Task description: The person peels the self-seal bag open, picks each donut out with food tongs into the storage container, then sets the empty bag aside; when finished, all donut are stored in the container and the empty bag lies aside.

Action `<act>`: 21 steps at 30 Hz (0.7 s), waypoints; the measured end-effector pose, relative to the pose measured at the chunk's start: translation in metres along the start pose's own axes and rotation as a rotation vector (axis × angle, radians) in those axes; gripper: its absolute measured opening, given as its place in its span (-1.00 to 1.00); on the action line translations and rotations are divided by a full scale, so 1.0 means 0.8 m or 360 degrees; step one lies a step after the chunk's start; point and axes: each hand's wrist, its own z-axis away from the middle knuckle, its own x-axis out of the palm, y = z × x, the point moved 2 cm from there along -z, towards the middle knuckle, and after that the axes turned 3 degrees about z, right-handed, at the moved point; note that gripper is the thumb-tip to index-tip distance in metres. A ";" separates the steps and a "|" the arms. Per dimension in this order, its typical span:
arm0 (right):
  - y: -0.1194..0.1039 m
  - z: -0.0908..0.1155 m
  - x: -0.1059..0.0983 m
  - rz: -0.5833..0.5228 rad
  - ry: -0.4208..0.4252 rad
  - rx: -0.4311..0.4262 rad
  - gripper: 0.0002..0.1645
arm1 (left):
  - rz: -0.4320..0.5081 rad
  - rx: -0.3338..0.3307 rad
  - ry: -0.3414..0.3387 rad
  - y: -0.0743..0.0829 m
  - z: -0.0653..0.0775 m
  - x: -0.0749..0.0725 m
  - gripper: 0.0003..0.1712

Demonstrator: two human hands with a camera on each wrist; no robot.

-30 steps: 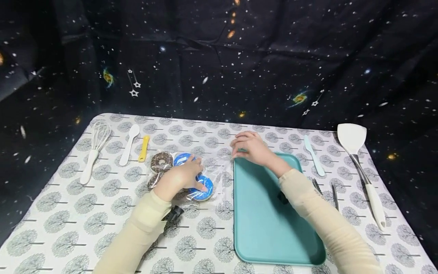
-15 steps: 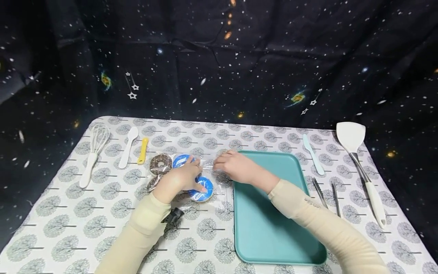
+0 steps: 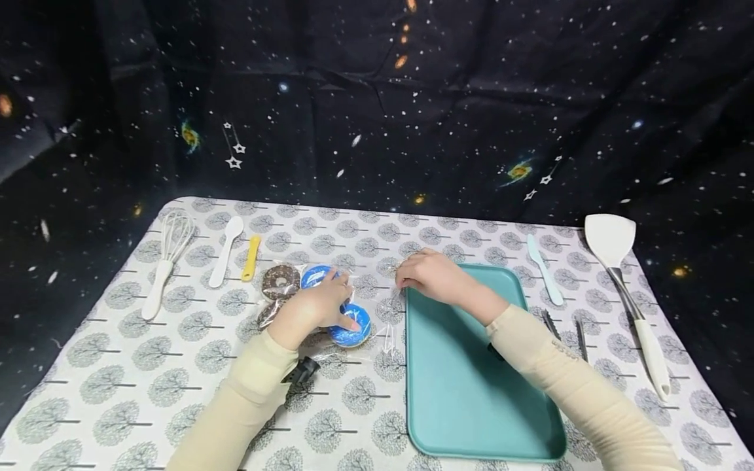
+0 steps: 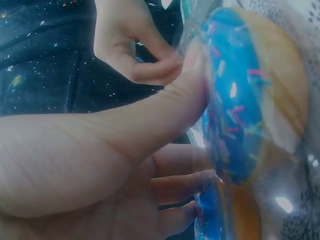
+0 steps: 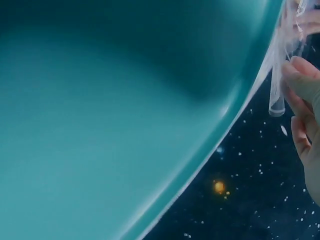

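A clear plastic bag (image 3: 387, 337) lies left of centre on the table, holding blue-iced doughnuts with sprinkles and brown ones. My left hand (image 3: 312, 307) rests on it, fingers spread, and its thumb presses a blue doughnut (image 3: 350, 327) through the plastic. A brown doughnut (image 3: 280, 281) shows beyond that hand; others are partly covered by it. Over the tray's far left corner, my right hand (image 3: 432, 278) pinches the bag's right edge. In the right wrist view a clear strip of the bag (image 5: 278, 95) hangs beside the thumb and forefinger.
A teal tray (image 3: 471, 392) lies under the right forearm. On the left are a whisk (image 3: 167, 255), a white spoon (image 3: 225, 252) and a yellow handle (image 3: 251, 258). To the right lie a pale blue knife (image 3: 544, 269), metal tongs (image 3: 581, 337) and a white spatula (image 3: 630, 301).
My right hand moved left and nearer to the bag's middle, then drew back right to the tray's corner. The left hand has stayed on the doughnuts.
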 end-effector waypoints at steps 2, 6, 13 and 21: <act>-0.004 0.002 -0.002 0.0002 0.0026 -0.0027 -0.86 | -0.0023 -0.0005 -0.0004 0.000 0.001 -0.001 -0.03; -0.031 0.002 0.000 0.0093 -0.0037 -0.0166 -0.69 | -0.0021 -0.0002 -0.0004 0.001 0.001 -0.001 -0.05; -0.069 0.009 0.003 0.0066 -0.0168 -0.0262 -0.93 | -0.0019 -0.0020 0.0001 0.002 0.001 -0.001 -0.07; -0.055 0.033 -0.003 0.0025 -0.0018 -0.0223 -0.94 | 0.0033 -0.0019 0.0007 0.001 0.003 -0.001 -0.06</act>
